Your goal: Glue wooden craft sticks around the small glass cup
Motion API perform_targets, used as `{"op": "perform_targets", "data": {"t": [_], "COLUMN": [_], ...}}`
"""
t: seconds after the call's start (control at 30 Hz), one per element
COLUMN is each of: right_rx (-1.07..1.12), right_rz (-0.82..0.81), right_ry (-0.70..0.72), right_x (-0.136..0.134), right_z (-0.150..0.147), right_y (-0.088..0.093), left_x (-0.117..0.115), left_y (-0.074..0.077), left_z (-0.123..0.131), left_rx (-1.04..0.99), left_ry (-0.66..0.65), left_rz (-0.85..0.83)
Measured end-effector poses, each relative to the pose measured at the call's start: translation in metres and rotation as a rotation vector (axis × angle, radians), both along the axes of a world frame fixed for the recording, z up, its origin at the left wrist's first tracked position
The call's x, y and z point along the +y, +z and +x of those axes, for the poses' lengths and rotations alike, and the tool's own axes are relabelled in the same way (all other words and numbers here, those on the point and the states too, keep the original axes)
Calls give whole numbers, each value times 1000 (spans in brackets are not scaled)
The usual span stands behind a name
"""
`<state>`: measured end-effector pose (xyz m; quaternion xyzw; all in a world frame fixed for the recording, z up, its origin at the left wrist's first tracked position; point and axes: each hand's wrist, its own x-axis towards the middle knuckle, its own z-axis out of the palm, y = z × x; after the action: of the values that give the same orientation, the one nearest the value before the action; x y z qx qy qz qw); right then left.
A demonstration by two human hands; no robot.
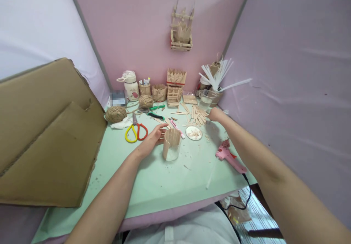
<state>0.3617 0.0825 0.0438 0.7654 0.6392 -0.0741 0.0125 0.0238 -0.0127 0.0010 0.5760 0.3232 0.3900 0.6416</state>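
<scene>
A clear cup stands upright on the table, its back and left side lined with wooden sticks. My left hand is curved round its left side, fingers behind the sticks. My right hand is at the right edge of a pile of flat wooden sticks; its fingers are mostly hidden by the hand itself. A white round dish with small wood pieces lies between the cup and my right hand. A pink glue gun rests at the right, below my right forearm.
Red and yellow scissors, twine balls, pliers and a pink cutter lie left and behind. A bottle, stick-covered holders and white glue sticks stand at the back. Cardboard leans at left.
</scene>
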Motion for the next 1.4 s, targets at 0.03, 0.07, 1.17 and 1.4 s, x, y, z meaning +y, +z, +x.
{"op": "perform_targets", "data": {"t": [0.03,0.07,1.17,1.4], "right_rx": [55,125,1194,399], "right_rz": [7,10,-58,502], "right_ry": [-8,-19,225,-63], "right_x": [-8,-18,-255,-251], "right_z": [0,-1,-103,-11], "right_y": [6,11,-7,-19], "left_x": [1,2,-143,-133], "left_y": [2,5,0,-8], "left_z": [0,0,15,15], "left_rx": [3,12,-330,-327], "left_ry": [71,157,691,816], "left_rz": [15,40,-1,48]}}
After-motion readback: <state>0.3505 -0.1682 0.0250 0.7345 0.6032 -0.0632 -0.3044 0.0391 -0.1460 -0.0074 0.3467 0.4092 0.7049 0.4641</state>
